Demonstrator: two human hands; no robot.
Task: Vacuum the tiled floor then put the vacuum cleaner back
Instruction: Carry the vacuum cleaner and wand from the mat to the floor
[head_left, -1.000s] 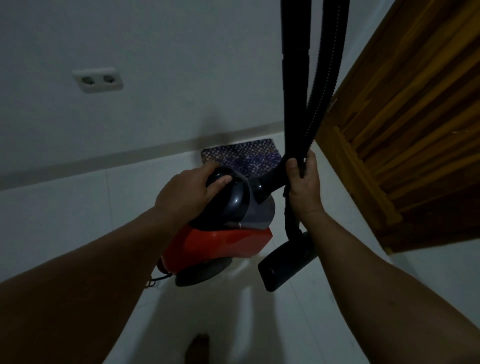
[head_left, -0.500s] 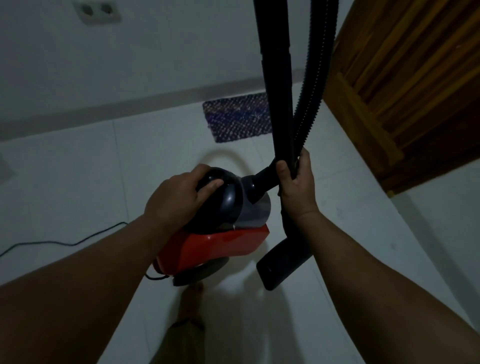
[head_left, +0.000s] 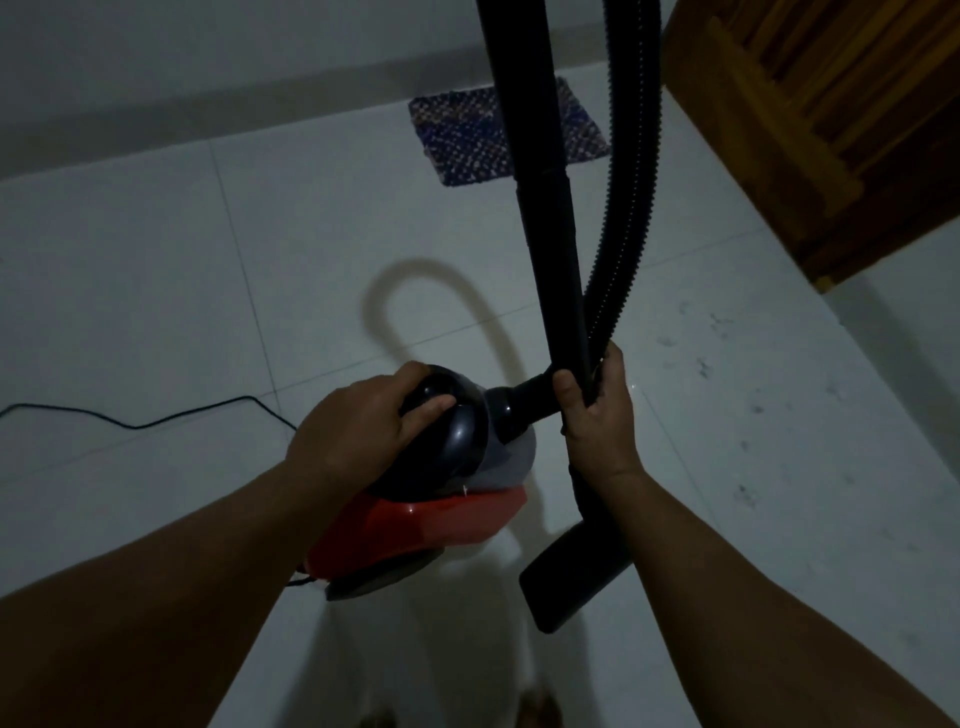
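Note:
A red and dark grey vacuum cleaner (head_left: 436, 525) is held just above the white tiled floor (head_left: 156, 291). My left hand (head_left: 363, 431) grips its rounded black top handle. My right hand (head_left: 597, 410) is closed around the black wand (head_left: 545, 182) and the ribbed hose (head_left: 628, 182) together, both rising out of the top of the view. The black floor nozzle (head_left: 566, 582) hangs below my right wrist, tilted, close to the tiles.
A black power cord (head_left: 145, 423) trails across the tiles to the left. A small blue patterned mat (head_left: 467, 135) lies by the far wall's grey skirting. A wooden door (head_left: 831, 119) stands at the upper right. My feet show at the bottom edge.
The view has tipped down and I have stepped back from the wall: the mat and wall socket slid up, the socket out of view. Both hands keep their grips.

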